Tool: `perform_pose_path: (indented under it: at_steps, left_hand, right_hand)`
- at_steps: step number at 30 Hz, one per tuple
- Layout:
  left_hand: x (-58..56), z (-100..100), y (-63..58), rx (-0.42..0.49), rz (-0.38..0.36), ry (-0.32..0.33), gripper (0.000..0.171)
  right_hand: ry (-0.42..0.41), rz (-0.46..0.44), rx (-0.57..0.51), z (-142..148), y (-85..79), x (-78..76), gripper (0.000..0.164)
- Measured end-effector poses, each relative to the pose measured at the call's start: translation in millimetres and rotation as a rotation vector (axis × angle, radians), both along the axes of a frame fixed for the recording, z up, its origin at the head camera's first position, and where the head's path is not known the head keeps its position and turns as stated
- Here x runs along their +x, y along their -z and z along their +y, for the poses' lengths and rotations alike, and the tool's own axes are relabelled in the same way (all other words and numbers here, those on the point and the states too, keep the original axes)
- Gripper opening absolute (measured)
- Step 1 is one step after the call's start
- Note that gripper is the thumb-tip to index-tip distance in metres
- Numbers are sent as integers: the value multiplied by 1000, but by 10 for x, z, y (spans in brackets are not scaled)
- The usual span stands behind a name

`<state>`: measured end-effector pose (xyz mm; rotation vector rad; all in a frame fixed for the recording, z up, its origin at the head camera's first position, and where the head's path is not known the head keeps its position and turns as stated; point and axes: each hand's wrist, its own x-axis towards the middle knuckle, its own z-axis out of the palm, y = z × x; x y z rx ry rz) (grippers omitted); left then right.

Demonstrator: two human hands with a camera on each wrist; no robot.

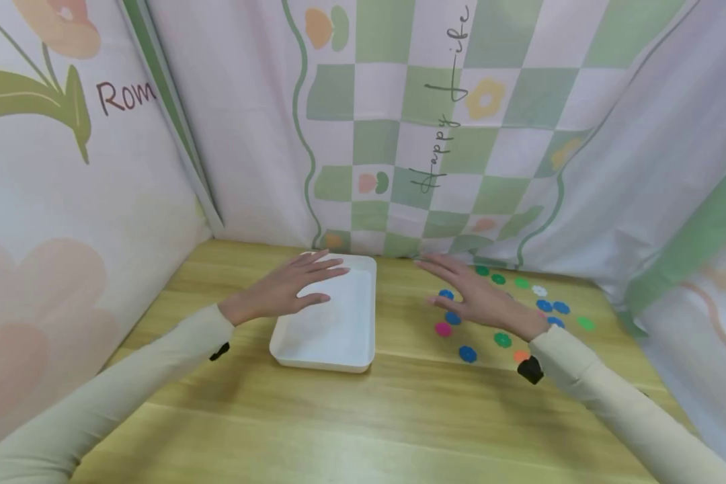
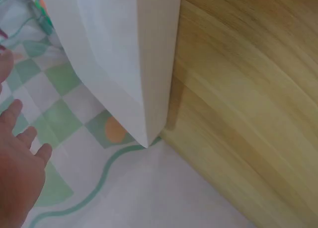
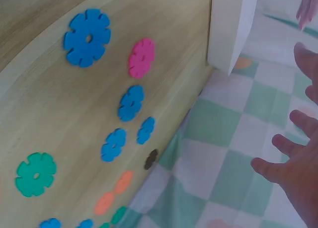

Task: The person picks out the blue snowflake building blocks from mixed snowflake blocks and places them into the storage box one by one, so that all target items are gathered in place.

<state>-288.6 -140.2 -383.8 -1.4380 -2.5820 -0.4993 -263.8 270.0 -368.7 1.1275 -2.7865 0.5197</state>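
My left hand hovers over the white rectangular tray, its fingers spread and holding nothing. The tray's inside looks bare. To the right, my right hand is held above the table with fingers extended and nothing in it. Beneath and around that hand lie flat notched plastic discs: a blue disc, a pink disc, a green disc and several more. The right wrist view shows a large blue disc with a hole in its middle. The right hand and forearm hide part of the disc group.
The wooden table meets a checked curtain at its back edge. A patterned cloth hangs along the left side and another curtain on the right. An orange disc lies near the right wrist, a light green disc farther right.
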Motion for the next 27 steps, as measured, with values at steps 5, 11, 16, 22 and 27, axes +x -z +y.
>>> perform_pose_path:
  at_steps: [5,11,16,22,27]
  left_hand:
    - [-69,-107,28,84,-58,-58,58]
    - [-99,-182,37,102,-167,-130,57]
    - [-103,-221,65,80,-151,-216,57]
    - [-125,-265,112,74,-149,-304,57]
    - [-160,-303,166,128,-272,-376,61]
  right_hand:
    - [88,-121,-83,138,37,-88,73]
    - [173,-219,-118,283,99,-164,76]
    - [175,-229,-141,359,135,-216,73]
    - [174,-232,-185,446,199,-321,69]
    - [198,-250,-213,548,288,-399,70]
